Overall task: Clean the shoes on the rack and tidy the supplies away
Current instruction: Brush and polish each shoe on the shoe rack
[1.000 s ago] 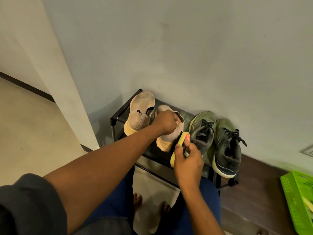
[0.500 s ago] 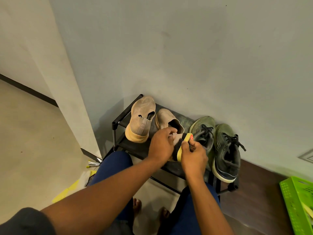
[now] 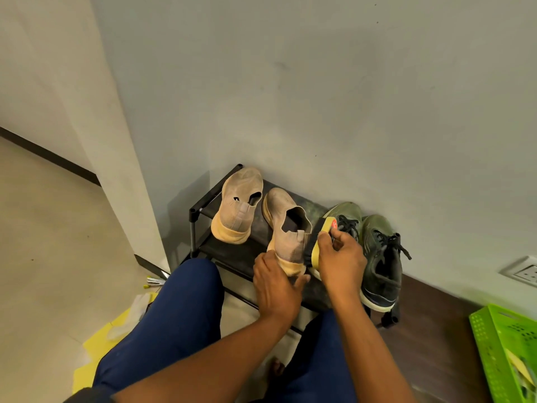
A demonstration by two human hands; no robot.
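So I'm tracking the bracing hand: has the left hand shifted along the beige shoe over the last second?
Yes. The left hand slid from the beige shoe's opening back to its heel, toward the rack's front edge.

I'm looking down at a plain grey-white wall (image 3: 319,97), matte, with a few small dark marks. On my left a pale column (image 3: 96,126) juts out, its face a warmer off-white. Below it lies a cream tiled floor (image 3: 52,234), edged with a dark skirting strip (image 3: 49,154) along the far wall. To the right the floor turns to dark brown wood-look boards (image 3: 430,324). Low on the right wall I see a white socket plate (image 3: 523,271). The light is soft and even, with a shadow beside the column.
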